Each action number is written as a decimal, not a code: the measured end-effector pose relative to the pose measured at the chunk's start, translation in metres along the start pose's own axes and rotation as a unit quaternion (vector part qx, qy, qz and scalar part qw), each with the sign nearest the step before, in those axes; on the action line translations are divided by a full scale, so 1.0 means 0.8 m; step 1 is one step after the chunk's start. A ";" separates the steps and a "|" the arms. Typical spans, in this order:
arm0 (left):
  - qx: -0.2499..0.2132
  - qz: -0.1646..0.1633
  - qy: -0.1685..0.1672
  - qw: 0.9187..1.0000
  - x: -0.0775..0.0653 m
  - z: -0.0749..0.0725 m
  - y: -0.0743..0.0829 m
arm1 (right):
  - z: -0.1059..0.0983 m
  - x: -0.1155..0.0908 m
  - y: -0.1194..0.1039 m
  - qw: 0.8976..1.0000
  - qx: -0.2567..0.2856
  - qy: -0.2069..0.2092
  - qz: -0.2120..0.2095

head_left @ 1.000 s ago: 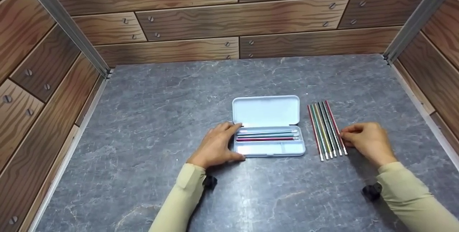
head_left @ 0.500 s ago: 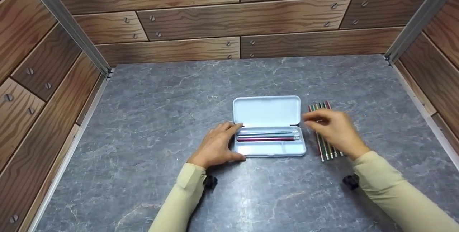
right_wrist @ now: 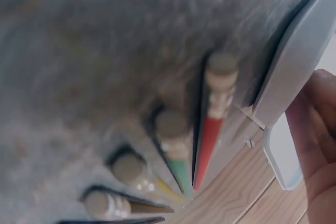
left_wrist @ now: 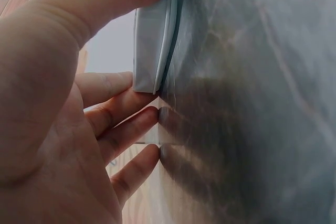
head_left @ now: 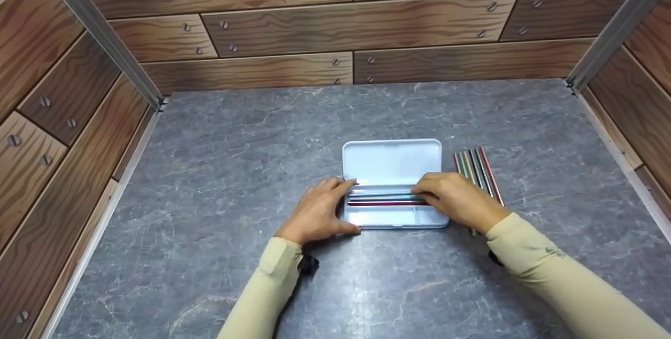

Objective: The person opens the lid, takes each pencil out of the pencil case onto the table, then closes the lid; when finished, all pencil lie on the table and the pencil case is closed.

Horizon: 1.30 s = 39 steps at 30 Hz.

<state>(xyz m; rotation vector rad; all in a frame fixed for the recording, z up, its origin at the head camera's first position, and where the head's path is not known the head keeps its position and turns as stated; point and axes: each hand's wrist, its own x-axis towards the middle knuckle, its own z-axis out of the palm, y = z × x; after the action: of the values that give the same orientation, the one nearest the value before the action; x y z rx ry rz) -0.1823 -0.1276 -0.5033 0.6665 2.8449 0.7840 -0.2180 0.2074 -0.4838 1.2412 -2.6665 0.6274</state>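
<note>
The light-blue pencil case (head_left: pixel 392 163) lies with its lid raised on the grey tabletop. My left hand (head_left: pixel 317 213) grips its left end, thumb at the front edge and fingers at the hinge side. In the left wrist view, the left thumb (left_wrist: pixel 105 3) lies along the case's corner. Inside the case, teal and magenta pencils (head_left: pixel 385 203) lie lengthwise. My right hand (head_left: pixel 458 198) reaches over the case's right end, fingertips at the pencils and covering their eraser ends; I cannot tell if it pinches one. The right wrist view shows its fingers (right_wrist: pixel 312 129) inside the case wall.
Right of the case, several pencils (head_left: pixel 476 168) lie side by side, partly under the right hand; their erasers (right_wrist: pixel 173 124) show in the right wrist view. Wood-patterned panels (head_left: pixel 272 30) wall in the table (head_left: pixel 236 150) at the back and sides.
My right hand has moved left from the outer edge of the loose pencil row, over the pencils, to the right end of the case. My left hand stays on the case.
</note>
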 end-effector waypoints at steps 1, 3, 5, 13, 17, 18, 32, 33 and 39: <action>0.002 0.001 0.000 1.000 0.000 0.000 0.000 | 0.000 0.000 0.000 1.000 0.000 -0.003 -0.003; 0.002 0.003 -0.001 1.000 0.000 0.001 0.000 | -0.001 0.000 0.001 1.000 0.001 -0.012 -0.007; 0.002 0.004 -0.002 1.000 0.000 0.001 0.000 | -0.001 0.001 0.001 1.000 0.000 -0.019 -0.010; 0.005 -0.006 -0.003 1.000 0.000 -0.002 -0.001 | 0.000 0.010 -0.002 0.998 -0.034 -0.029 -0.035; 0.001 -0.007 -0.004 1.000 0.000 -0.001 -0.001 | 0.002 0.011 -0.006 0.998 -0.051 -0.022 -0.043; 0.000 -0.006 -0.004 1.000 0.000 -0.001 -0.001 | 0.003 0.011 -0.007 0.997 -0.054 -0.021 -0.042; -0.006 -0.007 -0.001 1.000 0.000 -0.002 0.002 | 0.003 0.013 -0.017 0.996 -0.085 -0.033 -0.019; -0.006 -0.006 -0.001 1.000 0.000 -0.002 0.002 | 0.003 0.014 -0.018 0.995 -0.088 -0.037 -0.018; -0.011 -0.009 -0.005 1.000 -0.001 -0.001 0.001 | 0.006 0.017 -0.023 0.993 -0.108 -0.044 -0.018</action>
<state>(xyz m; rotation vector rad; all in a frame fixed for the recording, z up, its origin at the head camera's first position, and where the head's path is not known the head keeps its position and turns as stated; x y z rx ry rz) -0.1818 -0.1278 -0.5025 0.6382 2.8245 0.8050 -0.2128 0.1855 -0.4783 1.2796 -2.6867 0.2750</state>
